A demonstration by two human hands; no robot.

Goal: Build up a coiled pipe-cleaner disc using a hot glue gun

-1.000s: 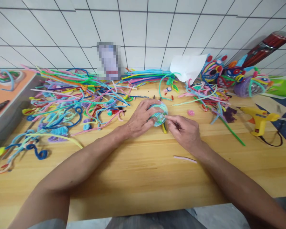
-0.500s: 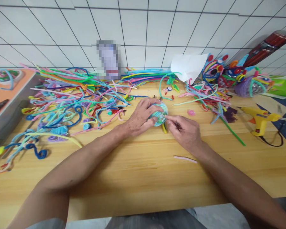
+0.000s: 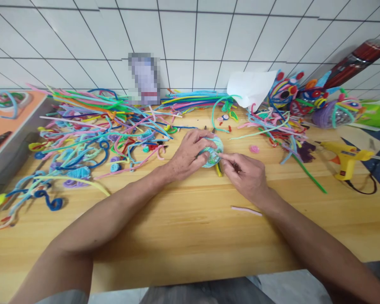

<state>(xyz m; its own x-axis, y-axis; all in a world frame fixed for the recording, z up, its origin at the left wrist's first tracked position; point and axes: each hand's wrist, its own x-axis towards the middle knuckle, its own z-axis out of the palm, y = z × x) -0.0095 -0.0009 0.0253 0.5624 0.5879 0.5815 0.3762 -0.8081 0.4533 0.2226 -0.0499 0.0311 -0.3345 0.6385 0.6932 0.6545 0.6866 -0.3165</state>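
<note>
My left hand [image 3: 191,154] is closed around a small rounded piece [image 3: 215,158] covered in light blue and pale green pipe cleaner, steadying it over the table. My right hand [image 3: 245,171] is pinched, with its fingertips touching the right side of that piece. Whatever lies between those fingertips is too small to make out. Beneath the piece lies a tool with a yellow handle [image 3: 218,170] and a dark tip; its middle is hidden. A short pink pipe cleaner [image 3: 246,210] rests on the wood in front of my right hand.
Loose pipe cleaners [image 3: 82,139] cover the left and back of the table. At the right are a yellow glue gun [image 3: 346,156] with a cord, a pink coil [image 3: 254,148], and several decorated figures [image 3: 335,114]. White paper [image 3: 251,88] leans against the tiled wall.
Almost nothing differs. Both hands keep the same grip on the rounded piece, and the view has shifted only very slightly.
</note>
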